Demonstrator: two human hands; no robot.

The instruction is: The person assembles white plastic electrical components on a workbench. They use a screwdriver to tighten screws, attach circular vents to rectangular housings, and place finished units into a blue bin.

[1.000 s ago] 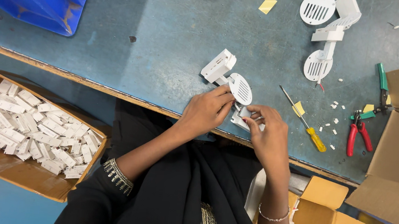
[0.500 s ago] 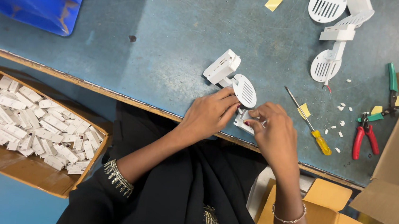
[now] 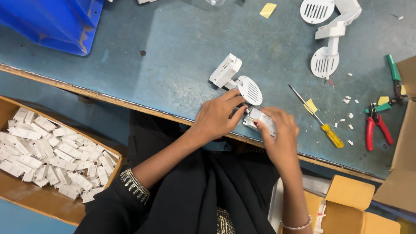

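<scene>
while both hands pinch it | small white part [image 3: 261, 120] btwn left hand [image 3: 216, 118] & right hand [image 3: 280, 135], at bench edge [image 3: 120, 104]

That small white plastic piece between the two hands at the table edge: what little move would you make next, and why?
Probably press the small white plastic piece toward the white round slotted-disc part just above it. Both hands already grip the piece: the left hand pinches its near end, the right hand cradles the other. The yellow-handled screwdriver lies untouched alongside, so fastening seems not yet due.
</scene>
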